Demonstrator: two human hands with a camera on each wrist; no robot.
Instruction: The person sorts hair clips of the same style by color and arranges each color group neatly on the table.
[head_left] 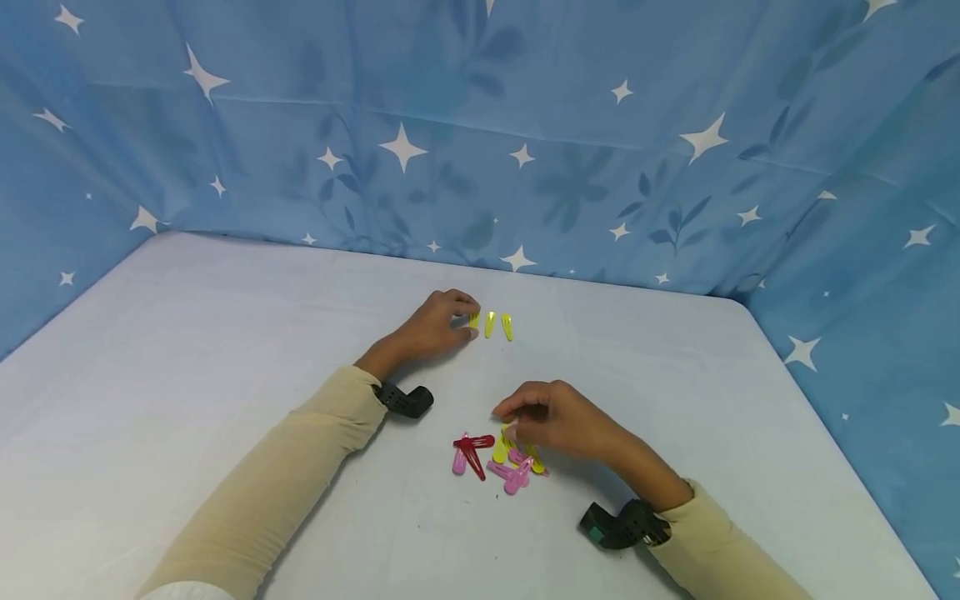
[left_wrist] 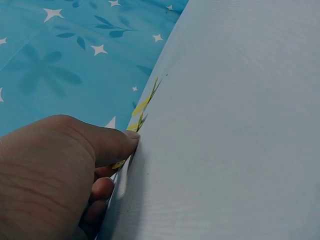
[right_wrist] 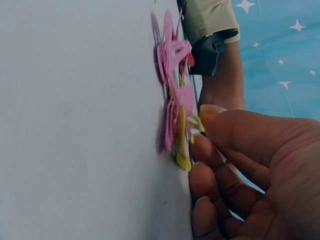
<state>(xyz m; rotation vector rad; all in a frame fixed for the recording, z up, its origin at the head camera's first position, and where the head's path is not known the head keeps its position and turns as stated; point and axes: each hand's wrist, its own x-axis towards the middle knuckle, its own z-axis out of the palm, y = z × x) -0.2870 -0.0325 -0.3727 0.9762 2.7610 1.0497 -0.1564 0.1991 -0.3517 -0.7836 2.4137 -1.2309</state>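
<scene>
At the far side of the table my left hand (head_left: 438, 327) pinches a yellow snap hair clip (head_left: 474, 320) between thumb and fingers, low over the cloth. To its right lie a second yellow clip (head_left: 490, 324) and a third yellow clip (head_left: 507, 327), side by side in a row. Nearer to me, my right hand (head_left: 567, 422) is at a loose pile of clips, its thumb and finger pinching a yellow clip (right_wrist: 195, 122). In that pile are pink clips (head_left: 519, 477), crossed red clips (head_left: 471, 457) and more yellow ones (head_left: 536, 461), partly overlapping.
A white cloth covers the table (head_left: 300, 517). Blue curtain (head_left: 450, 192) with white stars hangs along the back and sides. Dark wrist cameras are strapped over both beige sleeves (head_left: 300, 450).
</scene>
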